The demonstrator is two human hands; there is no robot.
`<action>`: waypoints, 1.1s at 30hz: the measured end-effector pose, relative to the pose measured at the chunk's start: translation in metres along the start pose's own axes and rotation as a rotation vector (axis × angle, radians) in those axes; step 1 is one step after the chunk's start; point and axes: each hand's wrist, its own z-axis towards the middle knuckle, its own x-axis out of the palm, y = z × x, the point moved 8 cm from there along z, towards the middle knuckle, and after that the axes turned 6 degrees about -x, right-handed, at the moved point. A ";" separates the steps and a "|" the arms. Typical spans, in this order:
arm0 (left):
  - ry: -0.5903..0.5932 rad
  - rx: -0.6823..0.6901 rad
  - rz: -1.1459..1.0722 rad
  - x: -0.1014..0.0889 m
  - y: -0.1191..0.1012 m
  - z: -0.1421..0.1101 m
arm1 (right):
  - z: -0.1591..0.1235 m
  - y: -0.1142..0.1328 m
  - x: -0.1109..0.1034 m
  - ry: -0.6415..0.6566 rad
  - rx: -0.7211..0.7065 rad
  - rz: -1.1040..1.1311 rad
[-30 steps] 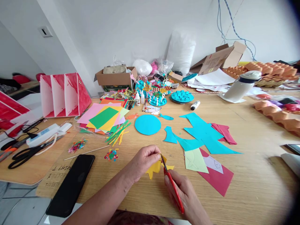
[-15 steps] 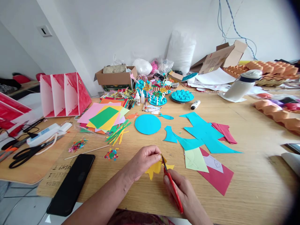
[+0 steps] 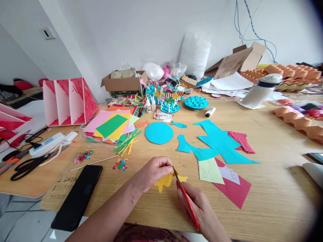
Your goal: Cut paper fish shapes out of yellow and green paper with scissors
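My left hand (image 3: 157, 171) pinches a piece of yellow paper (image 3: 164, 183) above the front of the table. Its cut edge hangs below my fingers in pointed shapes. In my right hand (image 3: 195, 205) are red-handled scissors (image 3: 188, 203), their dark blades at the paper close to my left fingertips. Part of the yellow paper shows on the far side of the blades. To the right lie a light green sheet (image 3: 210, 172) and a white paper with a drawn fish (image 3: 230, 175), both over a dark red sheet (image 3: 237, 195).
Blue paper scraps (image 3: 222, 144) and a blue circle (image 3: 158, 133) lie ahead. Coloured sheets (image 3: 111, 126), a black phone (image 3: 77, 198) and black scissors (image 3: 27, 168) are at the left. A white thermos (image 3: 262, 90) and egg trays (image 3: 297, 122) stand right.
The right hand and the scissors' handles have shifted slightly down and right. The yellow paper has turned a little in the left fingers; the left hand stays nearly in place.
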 end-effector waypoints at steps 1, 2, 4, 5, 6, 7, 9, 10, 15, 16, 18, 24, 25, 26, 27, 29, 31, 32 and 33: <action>0.008 -0.005 0.004 0.000 0.000 0.000 | 0.000 0.001 0.000 0.005 -0.007 0.000; 0.018 -0.007 0.008 0.000 0.000 0.000 | 0.000 0.002 0.000 0.009 -0.013 0.001; 0.036 -0.009 0.018 0.000 -0.001 -0.001 | 0.000 0.003 -0.001 0.013 -0.024 0.003; 0.042 -0.006 0.025 0.000 -0.001 -0.001 | -0.001 0.003 -0.001 0.013 -0.027 0.004; 0.049 -0.002 0.033 0.000 -0.001 0.000 | -0.001 0.003 -0.001 0.011 -0.029 0.005; 0.054 0.001 0.041 -0.001 -0.001 0.000 | -0.002 0.003 -0.001 0.011 -0.029 0.008; 0.061 0.001 0.048 -0.001 0.000 0.000 | -0.003 0.002 0.000 0.024 -0.018 0.014; 0.065 -0.003 0.049 -0.002 0.000 0.000 | -0.003 0.001 0.001 0.034 -0.011 0.015; 0.111 -0.042 0.051 -0.002 0.004 -0.001 | -0.004 -0.002 0.002 0.063 0.000 -0.032; 0.119 -0.042 0.053 -0.001 0.004 -0.001 | -0.004 -0.003 0.002 0.065 -0.005 -0.050; 0.134 -0.034 0.052 -0.001 0.002 -0.001 | -0.004 -0.003 0.001 0.071 -0.009 -0.085; 0.189 -0.066 0.057 0.001 0.003 -0.002 | -0.006 -0.003 -0.001 0.112 0.017 -0.132; 0.200 -0.070 0.062 0.001 0.004 -0.002 | -0.006 -0.002 -0.001 0.119 0.019 -0.139; 0.211 -0.071 0.067 0.002 0.004 -0.002 | -0.006 -0.002 -0.002 0.126 0.020 -0.148; 0.223 -0.070 0.072 0.002 0.005 -0.002 | -0.007 -0.001 -0.003 0.130 0.022 -0.160; 0.242 -0.068 0.076 0.003 0.007 -0.001 | -0.008 0.000 -0.004 0.142 0.022 -0.183; 0.251 -0.067 0.071 0.002 0.008 0.000 | -0.009 0.000 -0.005 0.148 0.022 -0.192; 0.253 -0.067 0.068 0.002 0.009 0.000 | -0.010 0.000 -0.005 0.149 0.019 -0.192; 0.254 -0.067 0.069 0.002 0.010 0.000 | -0.010 0.000 -0.005 0.149 0.016 -0.190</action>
